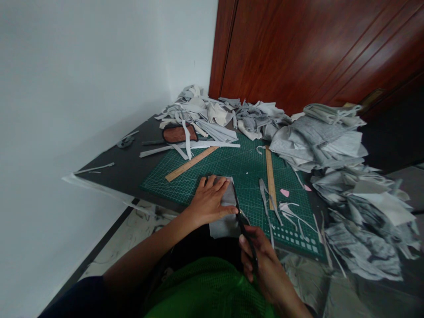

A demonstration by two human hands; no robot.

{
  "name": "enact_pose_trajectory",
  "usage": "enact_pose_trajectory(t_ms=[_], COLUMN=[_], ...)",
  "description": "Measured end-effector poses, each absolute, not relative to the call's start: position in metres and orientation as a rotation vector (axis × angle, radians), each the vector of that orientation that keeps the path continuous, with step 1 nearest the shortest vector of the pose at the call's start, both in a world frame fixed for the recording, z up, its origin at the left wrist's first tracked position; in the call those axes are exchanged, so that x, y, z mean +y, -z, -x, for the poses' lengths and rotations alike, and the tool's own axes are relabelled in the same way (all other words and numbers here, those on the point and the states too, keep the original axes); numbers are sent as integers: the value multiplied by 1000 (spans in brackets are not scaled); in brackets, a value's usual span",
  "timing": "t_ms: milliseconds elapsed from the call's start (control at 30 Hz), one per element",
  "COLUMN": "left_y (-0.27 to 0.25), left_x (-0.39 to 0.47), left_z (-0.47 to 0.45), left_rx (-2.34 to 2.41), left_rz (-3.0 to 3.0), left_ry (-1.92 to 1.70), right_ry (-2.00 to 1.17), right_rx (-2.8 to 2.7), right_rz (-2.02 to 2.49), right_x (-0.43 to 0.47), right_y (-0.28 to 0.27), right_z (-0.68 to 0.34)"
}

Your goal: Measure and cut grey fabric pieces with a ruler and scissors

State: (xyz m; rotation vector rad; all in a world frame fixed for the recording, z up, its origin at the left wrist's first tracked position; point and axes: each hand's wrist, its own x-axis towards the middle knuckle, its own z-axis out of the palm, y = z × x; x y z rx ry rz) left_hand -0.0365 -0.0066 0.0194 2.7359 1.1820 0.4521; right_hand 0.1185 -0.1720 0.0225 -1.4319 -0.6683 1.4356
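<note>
Pressing down on a grey piece of cloth (224, 229) is my left hand (211, 201), its fingers stretched out and its thumb along the cloth's right side. The cloth lies at the near edge of a green cutting mat (232, 161), and its lower end hangs past that edge. My right hand (265, 258) is closed around the handles of dark scissors (251, 245). The blades run up along the right edge of the cloth, close to my left thumb. A narrow pale strip shows beside the blades. Under my left hand, part of the cloth is hidden.
Two wooden rulers, a left one (192, 164) and a right one (270, 176), lie on the mat. Thin cloth strips (264, 198) and pink scraps (284, 193) are nearby. A brown pouch-like item (179, 134) and heaped fabric (318, 137) line the back and right, before a wooden door (298, 53).
</note>
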Motion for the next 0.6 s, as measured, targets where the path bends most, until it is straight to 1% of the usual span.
enact_pose_trajectory(t_ms=[333, 600], left_y=[-17, -16], left_x=[-7, -7], left_z=[38, 38], left_rx=[1174, 1186], left_rz=[-2734, -2690], left_ry=[-469, -418], right_ry=[-1474, -1477], right_rx=[-503, -504], right_rz=[1384, 1383], right_x=[-166, -152], right_y=[-25, -35], right_z=[-120, -119])
